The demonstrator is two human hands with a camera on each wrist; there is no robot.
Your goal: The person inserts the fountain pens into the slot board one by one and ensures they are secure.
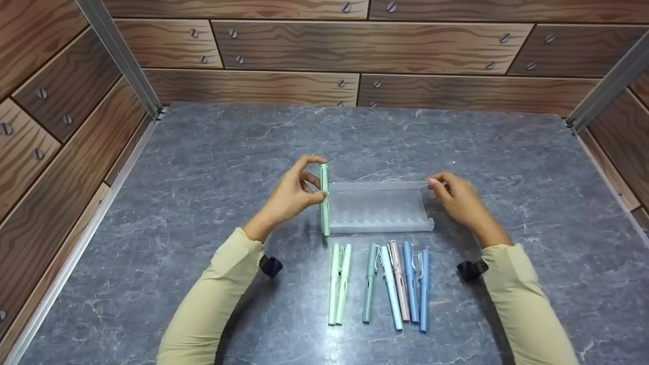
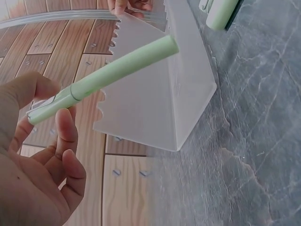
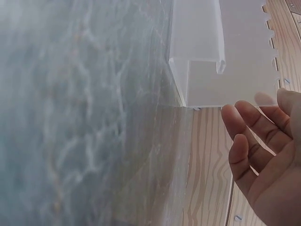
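Note:
My left hand (image 1: 315,178) pinches a light green pen (image 1: 324,203) between thumb and fingers and holds it upright against the left end of a clear plastic pen tray (image 1: 380,208). In the left wrist view the left hand (image 2: 49,110) grips the clip end of the pen (image 2: 122,66), whose other end lies over the tray (image 2: 155,103). My right hand (image 1: 437,185) is at the tray's far right corner. The right wrist view shows the right hand (image 3: 263,117) with fairly straight fingers beside the corner of the tray (image 3: 235,61).
Several pens (image 1: 390,284) in green, blue and pink lie in a row on the grey marble table (image 1: 203,162) just in front of the tray. Wood-pattern walls (image 1: 365,50) close in the table on three sides.

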